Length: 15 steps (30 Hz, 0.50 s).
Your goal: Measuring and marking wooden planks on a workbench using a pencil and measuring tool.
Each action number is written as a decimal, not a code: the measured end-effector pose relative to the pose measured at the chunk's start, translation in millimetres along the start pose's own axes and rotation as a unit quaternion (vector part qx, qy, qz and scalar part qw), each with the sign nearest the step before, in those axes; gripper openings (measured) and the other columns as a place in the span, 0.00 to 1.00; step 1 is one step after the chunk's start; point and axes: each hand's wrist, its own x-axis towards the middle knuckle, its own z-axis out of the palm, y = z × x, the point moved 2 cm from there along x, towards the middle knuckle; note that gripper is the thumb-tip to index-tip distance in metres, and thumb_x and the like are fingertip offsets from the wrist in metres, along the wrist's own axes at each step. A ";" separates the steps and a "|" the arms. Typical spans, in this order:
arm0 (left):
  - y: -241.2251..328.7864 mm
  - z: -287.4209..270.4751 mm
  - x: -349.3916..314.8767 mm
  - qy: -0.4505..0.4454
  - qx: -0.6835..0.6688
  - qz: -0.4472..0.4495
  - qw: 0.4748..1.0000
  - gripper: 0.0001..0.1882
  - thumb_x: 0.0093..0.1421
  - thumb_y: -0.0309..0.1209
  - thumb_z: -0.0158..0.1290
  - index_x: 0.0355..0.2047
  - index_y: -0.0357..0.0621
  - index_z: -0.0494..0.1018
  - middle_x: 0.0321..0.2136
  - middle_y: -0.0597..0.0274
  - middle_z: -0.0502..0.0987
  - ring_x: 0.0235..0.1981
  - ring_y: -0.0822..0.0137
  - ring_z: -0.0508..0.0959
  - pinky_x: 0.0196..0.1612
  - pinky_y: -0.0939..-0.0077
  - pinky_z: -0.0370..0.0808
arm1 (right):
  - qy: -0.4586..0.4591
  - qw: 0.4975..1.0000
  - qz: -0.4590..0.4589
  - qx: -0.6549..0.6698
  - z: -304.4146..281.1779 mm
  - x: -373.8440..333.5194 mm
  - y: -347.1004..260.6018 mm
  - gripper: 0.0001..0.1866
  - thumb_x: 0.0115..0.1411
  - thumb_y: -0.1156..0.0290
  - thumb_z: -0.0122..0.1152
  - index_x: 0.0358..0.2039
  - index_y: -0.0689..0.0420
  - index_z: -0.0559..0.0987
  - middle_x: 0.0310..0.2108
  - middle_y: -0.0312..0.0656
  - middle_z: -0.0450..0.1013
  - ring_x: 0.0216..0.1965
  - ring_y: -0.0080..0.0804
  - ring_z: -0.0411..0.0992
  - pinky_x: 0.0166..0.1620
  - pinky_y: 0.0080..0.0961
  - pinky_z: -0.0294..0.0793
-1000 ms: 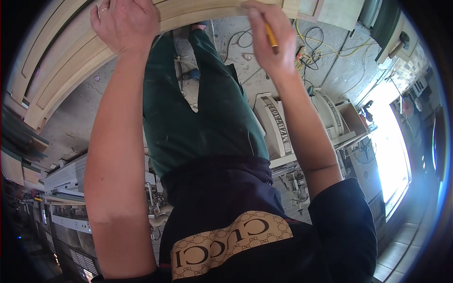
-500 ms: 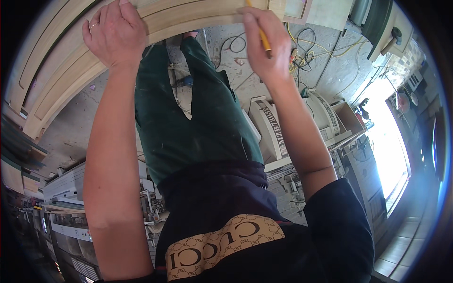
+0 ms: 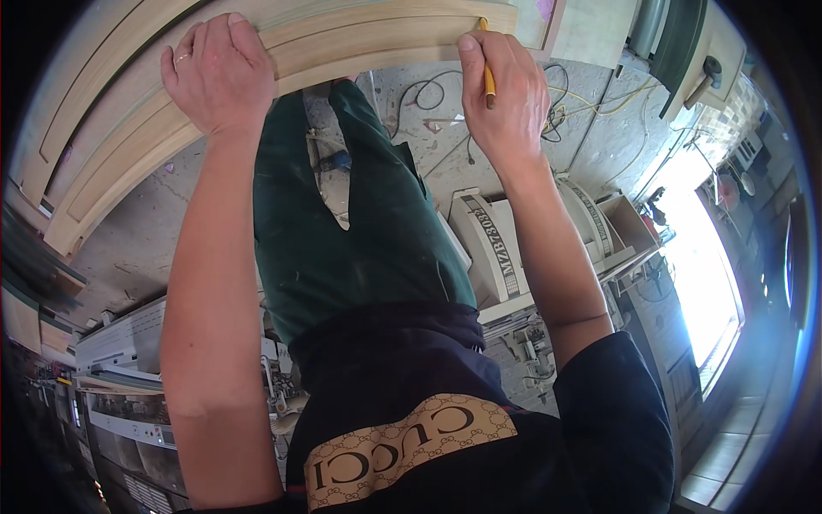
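A long pale wooden frame (image 3: 368,44) with grooved rails runs across the top of the view, bent by the lens. My left hand (image 3: 221,79) lies over its near rail, fingers curled down on the wood and a ring on one finger. Near the rail's right end, my right hand (image 3: 512,103) pinches a yellow pencil (image 3: 490,79) between thumb and fingers. The pencil's upper end in the picture meets the wood close to a corner joint. The other end points back toward me. My right palm's underside is hidden.
Black and yellow cables (image 3: 561,107) lie on the dusty floor beyond my right hand. A white machine housing (image 3: 484,248) stands beside my right forearm. At the far right, a hammer (image 3: 705,82) rests on a pale board. Dark green boards (image 3: 681,51) stand nearby.
Both hands appear slightly lower and farther right in the picture, as does the frame. My right hand has shifted right along the rail with the pencil, toward the corner joint.
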 end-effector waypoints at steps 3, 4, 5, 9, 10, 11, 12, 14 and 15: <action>-0.4 1.3 1.0 0.017 0.006 0.011 1.000 0.19 0.73 0.42 0.42 0.41 0.51 0.82 0.46 0.63 0.85 0.57 0.56 0.78 0.71 0.45 0.59 | -0.029 0.999 0.011 -0.028 -1.1 4.0 -3.7 0.12 0.73 0.63 0.60 0.38 0.58 0.81 0.33 0.47 0.80 0.34 0.54 0.77 0.40 0.45 0.75; 0.4 0.7 1.2 0.019 0.005 0.010 1.000 0.19 0.73 0.42 0.42 0.41 0.51 0.82 0.46 0.63 0.85 0.57 0.56 0.78 0.71 0.45 0.59 | -0.033 0.999 0.017 -0.032 -1.7 5.6 -4.0 0.13 0.73 0.62 0.59 0.37 0.58 0.81 0.33 0.48 0.80 0.34 0.54 0.77 0.39 0.46 0.74; 1.0 -0.4 0.2 0.006 0.005 0.006 1.000 0.19 0.73 0.42 0.42 0.41 0.51 0.82 0.46 0.63 0.85 0.57 0.56 0.78 0.71 0.46 0.59 | -0.031 0.999 0.015 -0.033 -3.3 5.9 -5.4 0.13 0.73 0.62 0.59 0.37 0.58 0.81 0.33 0.48 0.80 0.34 0.54 0.77 0.39 0.46 0.74; 4.6 -3.5 -0.2 0.013 0.004 0.003 1.000 0.18 0.73 0.40 0.42 0.42 0.50 0.82 0.45 0.64 0.85 0.58 0.57 0.78 0.71 0.46 0.60 | -0.067 0.995 0.057 -0.049 -6.8 2.4 -12.5 0.14 0.73 0.61 0.58 0.37 0.58 0.80 0.34 0.49 0.80 0.34 0.57 0.77 0.39 0.48 0.74; 5.4 -4.6 -0.5 0.019 0.004 0.003 1.000 0.18 0.73 0.40 0.42 0.42 0.50 0.82 0.45 0.64 0.85 0.58 0.57 0.78 0.71 0.46 0.60 | -0.077 0.993 0.066 -0.053 -7.0 1.7 -13.8 0.14 0.73 0.60 0.58 0.36 0.58 0.80 0.34 0.50 0.80 0.33 0.57 0.77 0.39 0.48 0.73; 6.1 -5.3 -1.0 0.018 0.003 -0.001 1.000 0.18 0.73 0.40 0.42 0.41 0.50 0.82 0.45 0.65 0.85 0.58 0.57 0.78 0.71 0.46 0.60 | -0.072 0.994 0.063 -0.053 -7.7 1.7 -15.3 0.14 0.73 0.60 0.58 0.36 0.58 0.80 0.34 0.50 0.80 0.33 0.57 0.77 0.39 0.48 0.73; 6.4 -5.4 -1.6 0.017 0.002 -0.005 1.000 0.18 0.73 0.39 0.43 0.41 0.49 0.82 0.45 0.65 0.85 0.58 0.58 0.78 0.71 0.46 0.60 | -0.079 0.993 0.068 -0.052 -8.4 1.6 -16.1 0.14 0.74 0.60 0.58 0.36 0.58 0.79 0.33 0.49 0.80 0.33 0.57 0.77 0.39 0.49 0.73; 6.4 -4.6 -0.8 0.027 0.000 -0.006 1.000 0.17 0.73 0.39 0.43 0.41 0.49 0.82 0.45 0.66 0.85 0.58 0.58 0.78 0.71 0.46 0.60 | -0.084 0.993 0.070 -0.051 -7.5 8.5 -15.6 0.14 0.74 0.60 0.57 0.36 0.59 0.79 0.33 0.49 0.80 0.33 0.57 0.77 0.39 0.49 0.73; 6.4 -5.3 -1.6 0.029 -0.002 -0.005 1.000 0.17 0.73 0.39 0.43 0.41 0.50 0.82 0.45 0.66 0.85 0.58 0.58 0.78 0.71 0.46 0.60 | -0.076 0.994 0.056 -0.055 -6.9 11.4 -14.9 0.14 0.74 0.60 0.57 0.36 0.58 0.79 0.32 0.49 0.80 0.33 0.56 0.77 0.38 0.49 0.73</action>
